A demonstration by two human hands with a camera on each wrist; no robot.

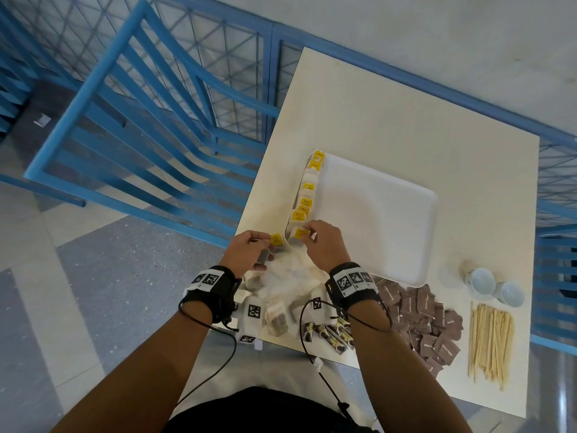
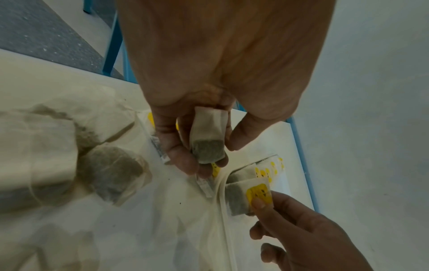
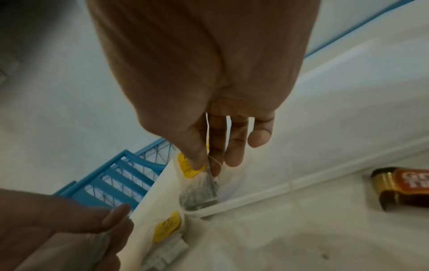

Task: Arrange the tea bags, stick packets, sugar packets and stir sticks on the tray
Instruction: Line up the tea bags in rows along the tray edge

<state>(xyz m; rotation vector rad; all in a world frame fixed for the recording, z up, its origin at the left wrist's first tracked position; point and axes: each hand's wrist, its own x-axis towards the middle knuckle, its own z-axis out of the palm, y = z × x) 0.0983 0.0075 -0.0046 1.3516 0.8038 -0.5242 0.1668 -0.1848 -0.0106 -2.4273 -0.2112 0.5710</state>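
Note:
A row of tea bags [image 1: 307, 195] with yellow tags lines the left rim of the white tray [image 1: 374, 214]. At the tray's near left corner my right hand [image 1: 309, 234] pinches the yellow tag of a tea bag [image 3: 199, 190]. Just left of it, my left hand [image 1: 265, 245] grips a tea bag [image 2: 207, 139] between thumb and fingers, with a yellow tag [image 1: 276, 239] at its fingertips. Loose tea bags [image 1: 278, 310] are piled under my wrists. Stick packets [image 1: 331, 334], brown sugar packets [image 1: 427, 320] and stir sticks [image 1: 490, 342] lie along the table's near edge.
Two small white cups [image 1: 482, 281] stand right of the tray's near corner. A blue chair [image 1: 140, 120] and blue mesh fencing [image 1: 243, 89] border the table's left and far sides. The tray's inner surface holds only the tea bag row.

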